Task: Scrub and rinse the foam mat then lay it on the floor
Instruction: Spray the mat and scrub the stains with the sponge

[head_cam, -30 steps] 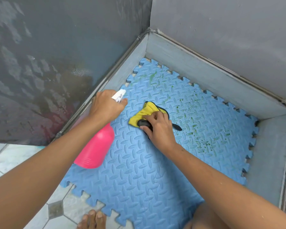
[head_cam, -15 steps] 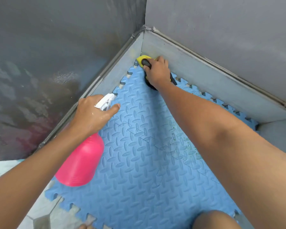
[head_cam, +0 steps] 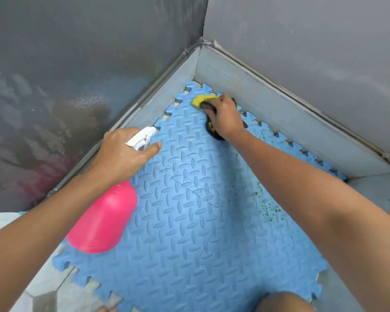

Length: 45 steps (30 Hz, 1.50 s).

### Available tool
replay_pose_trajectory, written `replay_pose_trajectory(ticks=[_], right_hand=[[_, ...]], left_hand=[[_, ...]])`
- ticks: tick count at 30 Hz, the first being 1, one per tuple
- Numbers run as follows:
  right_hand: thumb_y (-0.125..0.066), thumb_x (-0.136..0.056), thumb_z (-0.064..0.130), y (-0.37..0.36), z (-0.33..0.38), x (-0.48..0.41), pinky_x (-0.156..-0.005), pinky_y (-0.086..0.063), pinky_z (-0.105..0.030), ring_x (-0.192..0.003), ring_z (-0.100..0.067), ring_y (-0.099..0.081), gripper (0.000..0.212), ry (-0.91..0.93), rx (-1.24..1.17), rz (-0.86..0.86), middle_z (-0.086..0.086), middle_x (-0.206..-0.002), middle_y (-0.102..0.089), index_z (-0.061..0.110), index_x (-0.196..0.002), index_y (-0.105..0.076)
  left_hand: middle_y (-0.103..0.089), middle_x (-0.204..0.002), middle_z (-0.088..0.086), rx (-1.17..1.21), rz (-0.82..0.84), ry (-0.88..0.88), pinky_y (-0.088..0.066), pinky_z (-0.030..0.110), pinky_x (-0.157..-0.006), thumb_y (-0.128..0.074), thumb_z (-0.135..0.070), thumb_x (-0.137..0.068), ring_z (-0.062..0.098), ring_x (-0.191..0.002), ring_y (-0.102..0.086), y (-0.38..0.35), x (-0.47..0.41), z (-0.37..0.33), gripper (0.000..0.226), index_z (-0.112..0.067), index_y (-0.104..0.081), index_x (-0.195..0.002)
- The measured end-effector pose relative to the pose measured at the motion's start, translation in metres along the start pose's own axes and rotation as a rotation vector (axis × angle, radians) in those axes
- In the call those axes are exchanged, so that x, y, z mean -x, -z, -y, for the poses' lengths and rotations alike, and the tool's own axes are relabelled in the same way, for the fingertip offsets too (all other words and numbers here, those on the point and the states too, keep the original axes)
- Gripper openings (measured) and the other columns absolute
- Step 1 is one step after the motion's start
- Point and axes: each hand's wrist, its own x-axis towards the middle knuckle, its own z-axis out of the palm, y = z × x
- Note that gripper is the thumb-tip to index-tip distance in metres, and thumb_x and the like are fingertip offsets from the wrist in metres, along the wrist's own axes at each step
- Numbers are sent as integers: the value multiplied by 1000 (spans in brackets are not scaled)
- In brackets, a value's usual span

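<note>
A blue foam mat point(head_cam: 189, 221) with a diamond-plate pattern and jigsaw edges lies flat in a grey walled corner. Green specks stain it on the right, partly under my right forearm. My right hand point(head_cam: 225, 118) is closed on a yellow and black cloth point(head_cam: 199, 101) and presses it on the mat near the far corner. My left hand point(head_cam: 124, 154) grips the white trigger head of a pink spray bottle point(head_cam: 104, 219), held tilted above the mat's left edge, forefinger stretched forward.
Grey walls point(head_cam: 77, 64) and a low grey skirting ledge point(head_cam: 279, 113) close off the mat's far sides. Pale floor tiles point(head_cam: 43, 289) show at lower left. My knee point(head_cam: 284, 302) is at the bottom edge.
My right hand swept the cloth from the mat's middle out to the far corner and has since drawn back slightly. The bottle hand drifted a little lower in view.
</note>
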Motion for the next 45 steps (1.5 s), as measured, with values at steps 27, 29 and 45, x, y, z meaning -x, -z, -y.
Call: replay_pose_trajectory(ticks=[27, 29, 45], right_hand=[[-59, -92, 36, -12, 120, 167, -67, -49, -35, -93, -26, -56, 27, 129, -250, 269, -5, -98, -54, 28, -117, -69], [-66, -90, 26, -7, 120, 212, -65, -52, -36, -93, -26, -58, 29, 53, -260, 282, -4, -99, -55, 26, -118, -68], [-68, -91, 30, 31, 82, 284, -73, -48, -33, -106, -23, -56, 32, -378, -215, 318, 1, -113, -50, 30, -122, -60]], left_hand=[[-71, -70, 13, 179, 197, 145, -59, 41, -42, -82, -37, -83, 28, -59, -70, 8, 2, -10, 30, -8, -72, -82], [-67, -69, 10, 219, 323, 191, -61, 42, -46, -85, -38, -80, 22, -61, -62, 1, 3, -18, 33, -8, -72, -85], [-61, -52, 0, 24, 659, -140, -41, 31, -58, -83, -68, -65, 13, -50, -52, -64, -9, -74, 64, -9, -58, -63]])
